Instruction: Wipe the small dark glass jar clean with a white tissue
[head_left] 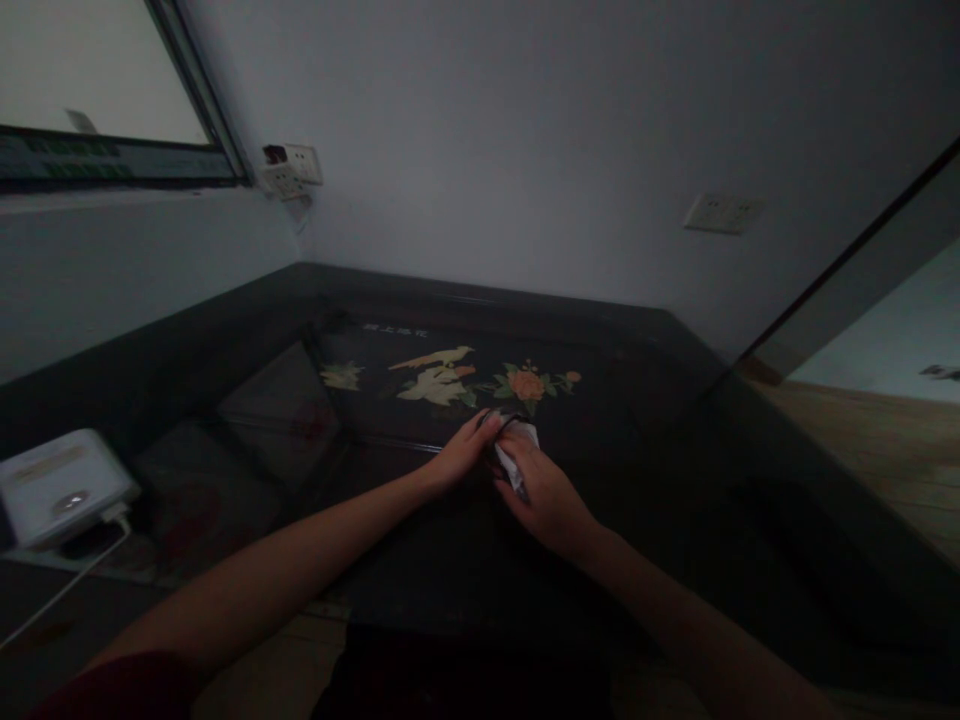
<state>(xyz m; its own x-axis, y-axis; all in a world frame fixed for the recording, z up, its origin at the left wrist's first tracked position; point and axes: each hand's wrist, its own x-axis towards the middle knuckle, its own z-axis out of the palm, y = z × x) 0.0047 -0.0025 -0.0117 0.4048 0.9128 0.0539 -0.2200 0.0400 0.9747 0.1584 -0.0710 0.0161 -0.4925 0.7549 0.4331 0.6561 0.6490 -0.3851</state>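
White plastic first: a boxy device with rounded corners and a shiny round spot sits at the left on a dark, glossy counter, with a thin white cable plugged into it. Above that there's a dark-framed window, then some wall sockets in the corner. The counter's back half has a decorative panel with a pale long-tailed bird on it.

Next up, the left hand, fingers closed in a pinch on a thin dark thing, smooth-looking and curved. Too dim to tell what it is, sorry. It's held over the middle of the counter, arcing crosswise along the far side of a soft, crumpled white wad, tissue or cloth, can't tell which. The wad's long axis runs roughly front to back, near end pointing towards the person. The right hand is wrapped around it, right up against the left. Just beyond is an orange flower design, then another wall socket, and pale wood-look floor at far right.
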